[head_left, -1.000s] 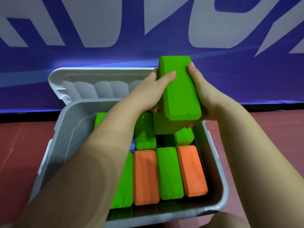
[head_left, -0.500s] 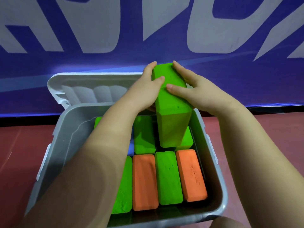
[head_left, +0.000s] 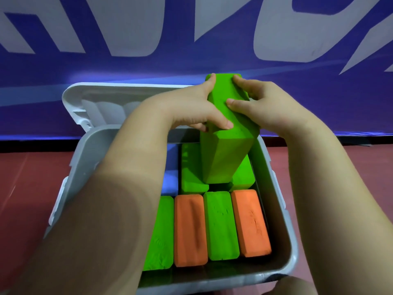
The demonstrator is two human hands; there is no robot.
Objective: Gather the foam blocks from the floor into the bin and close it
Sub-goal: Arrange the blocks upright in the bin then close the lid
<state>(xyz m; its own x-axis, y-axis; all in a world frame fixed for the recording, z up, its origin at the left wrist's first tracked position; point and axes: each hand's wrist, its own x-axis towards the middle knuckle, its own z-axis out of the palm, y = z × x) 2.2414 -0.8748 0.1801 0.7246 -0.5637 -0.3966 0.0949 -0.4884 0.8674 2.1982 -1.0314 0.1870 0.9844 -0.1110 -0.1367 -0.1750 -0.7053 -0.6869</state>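
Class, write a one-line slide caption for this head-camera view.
Both hands, left and right, lower a green foam block into the open grey bin.

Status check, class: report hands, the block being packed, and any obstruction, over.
Left hand and right hand both grip green block, tilted over bin. Far row below partly filled. Lid open. No obstruction seen.

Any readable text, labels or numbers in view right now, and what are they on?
Blue banner behind the bin: large white letter shapes, cropped at the top edge of the frame; no whole word can be read.
Grey bin, open lid: no label or number visible.
Foam blocks, including the green block held in both hands: no print, only dents and scuffs.
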